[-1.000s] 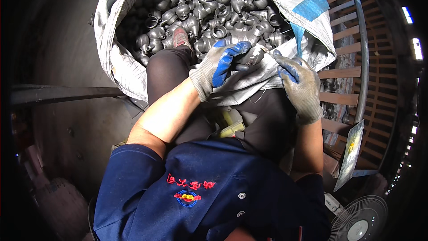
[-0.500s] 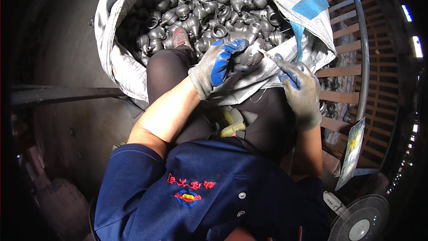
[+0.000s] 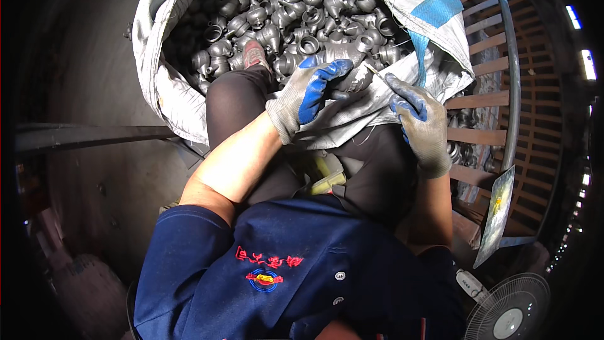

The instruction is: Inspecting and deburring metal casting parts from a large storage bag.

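Observation:
My left hand point(image 3: 308, 94), in a grey glove with a blue palm, is closed around a dark grey moulded part point(image 3: 360, 80) with a hollow, rounded shape. It is held above the near edge of a large white woven sack point(image 3: 179, 110). My right hand point(image 3: 423, 123), in a matching glove, is closed on a thin, pointed tool point(image 3: 375, 72) whose tip reaches to the part's right side. The tool's handle is hidden in the fingers, and its exact kind cannot be made out. Beyond both hands, the sack holds a heap of similar grey parts point(image 3: 292, 9).
A slatted crate point(image 3: 491, 101) with a metal bar stands at the right, more grey parts behind its slats. A flat card point(image 3: 496, 214) hangs by it. A fan point(image 3: 508, 315) sits at the lower right. A metal beam point(image 3: 94, 133) runs in from the left.
My right hand and the thin tool have shifted slightly left and toward me against the part. My left hand keeps its hold, with the part turned a little.

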`<state>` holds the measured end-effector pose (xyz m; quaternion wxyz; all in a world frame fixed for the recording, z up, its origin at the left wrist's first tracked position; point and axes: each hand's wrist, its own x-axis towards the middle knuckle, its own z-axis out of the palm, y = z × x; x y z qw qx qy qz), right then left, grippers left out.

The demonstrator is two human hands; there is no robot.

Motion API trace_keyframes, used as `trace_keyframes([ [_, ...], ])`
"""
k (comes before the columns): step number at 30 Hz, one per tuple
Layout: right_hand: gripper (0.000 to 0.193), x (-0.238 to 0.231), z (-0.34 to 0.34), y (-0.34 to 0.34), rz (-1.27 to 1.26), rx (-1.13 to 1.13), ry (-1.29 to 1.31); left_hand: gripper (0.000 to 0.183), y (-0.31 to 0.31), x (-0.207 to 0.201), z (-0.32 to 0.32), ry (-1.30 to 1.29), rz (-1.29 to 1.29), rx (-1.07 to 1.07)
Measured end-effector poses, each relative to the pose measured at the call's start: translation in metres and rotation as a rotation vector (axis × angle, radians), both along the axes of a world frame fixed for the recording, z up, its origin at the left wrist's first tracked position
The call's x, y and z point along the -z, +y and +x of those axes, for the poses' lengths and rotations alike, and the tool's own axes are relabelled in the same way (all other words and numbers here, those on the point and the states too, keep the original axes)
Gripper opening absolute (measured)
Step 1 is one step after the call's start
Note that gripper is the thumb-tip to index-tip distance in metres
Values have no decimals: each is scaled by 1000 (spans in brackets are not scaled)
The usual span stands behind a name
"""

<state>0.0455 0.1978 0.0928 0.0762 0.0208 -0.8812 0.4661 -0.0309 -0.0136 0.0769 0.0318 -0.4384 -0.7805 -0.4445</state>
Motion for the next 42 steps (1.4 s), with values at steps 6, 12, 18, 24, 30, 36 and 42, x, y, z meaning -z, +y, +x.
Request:
trace_keyframes([
  [6,24,-35,1,-14,439,38,-147,22,4,9,-4,156,64,15],
  [12,35,-16,-1,-3,-598,121,-253,24,13,44,-4,-320,150,68],
  [18,52,40,-28,-23,-969,366,-280,33,13,22,3,173,230,0],
  [24,54,56,-40,-51,-674,387,-24,41,11,43,-4,81,69,-7],
  [30,70,62,-29,-47,-602,224,140,37,16,26,4,-1581,725,-41],
  [36,71,55,-22,-38,-857,261,-68,38,16,34,9,-943,523,-15],
  [42,31,61,-31,-36,-1214,310,-65,46,23,61,2,19,286,-24],
])
